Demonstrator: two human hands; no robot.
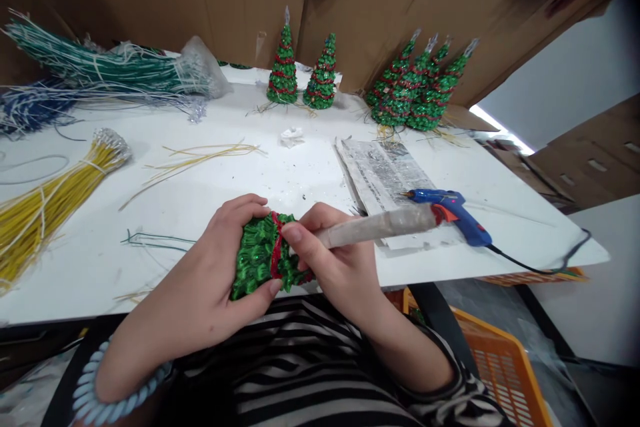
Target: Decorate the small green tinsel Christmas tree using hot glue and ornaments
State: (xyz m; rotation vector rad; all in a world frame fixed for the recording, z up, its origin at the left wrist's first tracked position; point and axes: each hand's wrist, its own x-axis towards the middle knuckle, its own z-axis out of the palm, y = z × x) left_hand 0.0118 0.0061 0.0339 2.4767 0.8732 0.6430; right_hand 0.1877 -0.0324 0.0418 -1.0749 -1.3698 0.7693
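Note:
My left hand (207,273) is wrapped round a small green Christmas tree figurine (253,257) with a red garland band, held on its side over the table's front edge. In my right hand (345,270) is a thick, stick-like tool (383,223) wrapped in whitish material, gripped between thumb and fingers like a pen. Its working end points at the tree beside the red band; the tip is hidden by my fingers. Beyond the tool's rear end, a blue glue gun (463,217) lies on the table by a folded newspaper (383,170).
Finished-looking trees (283,70) stand at the back, with more trees (417,90) grouped to the right. Bundles of yellow wires (55,200) and green wires (110,67) lie on the left. Loose yellow wires (200,157) cross the white table (240,183). An orange basket (500,360) sits below right.

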